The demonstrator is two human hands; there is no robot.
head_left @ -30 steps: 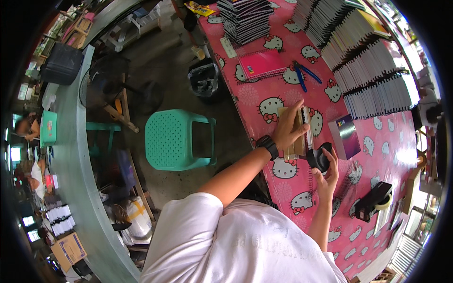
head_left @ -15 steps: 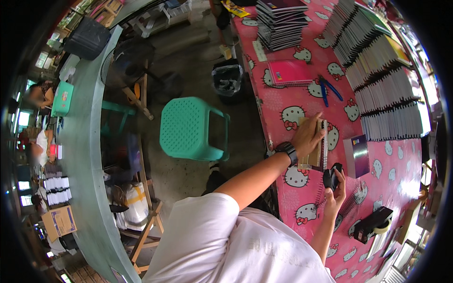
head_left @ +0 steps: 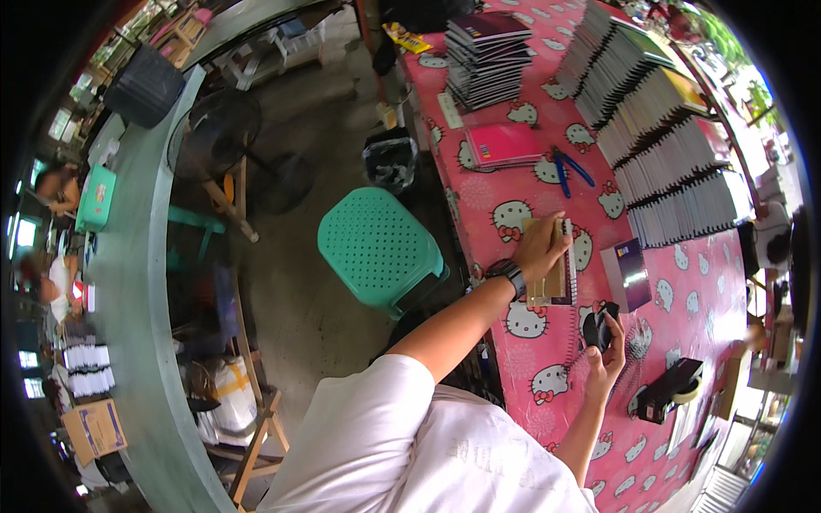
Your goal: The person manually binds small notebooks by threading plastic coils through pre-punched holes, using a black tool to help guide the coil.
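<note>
My left hand [head_left: 541,250], a dark watch on its wrist, is closed over a small notebook [head_left: 565,286] and a flat wooden piece [head_left: 539,293] on the table. Its fingers curl over the notebook's edge, where a row of binding loops shows. Just nearer and to the right, my right hand [head_left: 605,359] is closed on a small rounded black handheld tool [head_left: 590,329]; I cannot make out its exact kind. A thin spiral binding coil [head_left: 571,346] lies on the table beside this tool. An upright block with a purple cover [head_left: 631,275] stands to the right.
The pink patterned table [head_left: 522,398] carries blue-handled pliers [head_left: 563,171], a pink notebook [head_left: 505,144], a dark notebook stack [head_left: 486,64] and long rows of bound notebooks [head_left: 676,171]. A black tape dispenser [head_left: 663,393] sits nearer. Left are a green stool [head_left: 376,244] and bin [head_left: 391,161].
The view has shifted, so the table appears further left and the stool turned. My left hand stays on the notebook; my right hand still grips the black tool, with little movement.
</note>
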